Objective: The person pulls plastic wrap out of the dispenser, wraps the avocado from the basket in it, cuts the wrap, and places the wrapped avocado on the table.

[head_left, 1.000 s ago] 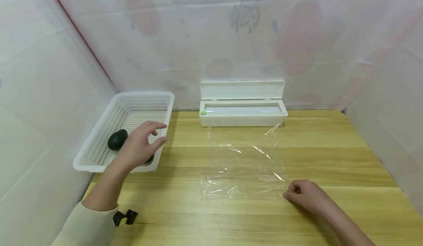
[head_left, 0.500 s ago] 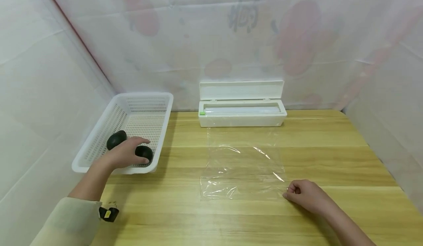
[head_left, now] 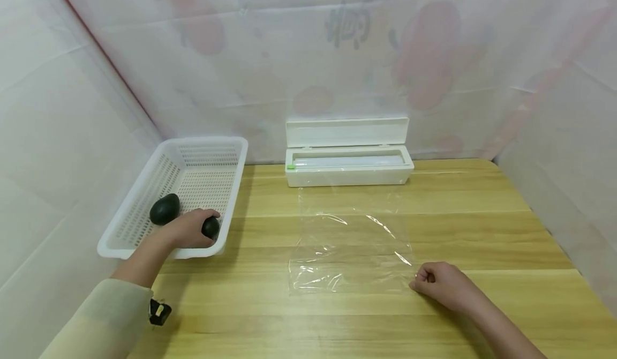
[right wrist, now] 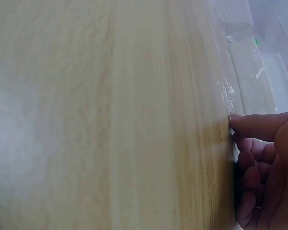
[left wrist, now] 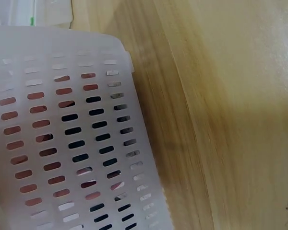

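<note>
On a wooden table [head_left: 482, 214], left hand [head_left: 189, 229] curls round dark fruit [head_left: 210, 227], right hand [head_left: 444, 285] pinches film [head_left: 354, 252].

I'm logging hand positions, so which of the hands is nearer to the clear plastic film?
Right. The right hand pinches the film at its near right corner; the left hand is in the white basket, to the film's left.
</note>
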{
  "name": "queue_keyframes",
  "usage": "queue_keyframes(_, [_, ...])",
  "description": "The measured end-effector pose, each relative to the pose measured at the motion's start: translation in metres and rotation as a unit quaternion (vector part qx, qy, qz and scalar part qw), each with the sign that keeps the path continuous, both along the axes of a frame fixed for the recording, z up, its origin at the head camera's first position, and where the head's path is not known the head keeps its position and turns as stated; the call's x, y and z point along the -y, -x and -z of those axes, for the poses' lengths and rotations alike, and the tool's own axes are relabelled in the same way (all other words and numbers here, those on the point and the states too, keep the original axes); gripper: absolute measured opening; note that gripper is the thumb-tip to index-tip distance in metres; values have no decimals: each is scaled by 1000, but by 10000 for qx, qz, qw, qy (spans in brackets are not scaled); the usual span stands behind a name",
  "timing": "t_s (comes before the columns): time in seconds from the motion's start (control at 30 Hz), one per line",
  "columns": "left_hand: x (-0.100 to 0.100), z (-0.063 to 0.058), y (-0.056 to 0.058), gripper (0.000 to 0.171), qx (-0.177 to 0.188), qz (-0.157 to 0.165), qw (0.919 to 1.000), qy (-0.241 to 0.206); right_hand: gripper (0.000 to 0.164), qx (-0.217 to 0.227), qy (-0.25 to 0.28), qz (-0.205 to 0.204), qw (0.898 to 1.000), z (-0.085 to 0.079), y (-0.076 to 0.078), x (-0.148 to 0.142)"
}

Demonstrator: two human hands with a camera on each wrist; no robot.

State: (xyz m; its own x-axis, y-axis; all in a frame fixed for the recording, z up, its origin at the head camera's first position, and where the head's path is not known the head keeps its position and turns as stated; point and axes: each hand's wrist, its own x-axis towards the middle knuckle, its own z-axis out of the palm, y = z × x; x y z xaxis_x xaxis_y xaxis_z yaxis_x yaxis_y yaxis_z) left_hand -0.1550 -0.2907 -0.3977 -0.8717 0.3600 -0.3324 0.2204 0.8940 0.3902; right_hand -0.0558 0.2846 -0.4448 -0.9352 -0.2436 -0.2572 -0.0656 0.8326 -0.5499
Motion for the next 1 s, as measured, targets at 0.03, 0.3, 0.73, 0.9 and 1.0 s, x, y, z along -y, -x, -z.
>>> queue_keyframes(0.03, [0,1,0,68,23,-66,10000,-9,25,-3,11,7,10000,0,0,0])
queue_keyframes(0.3, [2,2,3,62,171,-487,9986,-122,25,-32,35,47,10000,-1,1,3])
queue_keyframes(0.73, [4,-16,6,63,-1332,-1185,9831,-408,25,-14,26,76,10000,0,2,4])
queue_keyframes(0.9, [3,-30,9,62,-1879,-1252,9728,-517,26,-9,42,96,9999,1,2,4])
queue_keyframes(1.0, [2,-37,10,59,-1976,-1208,9711,-581,26,-9,39,90,10000,2,2,5])
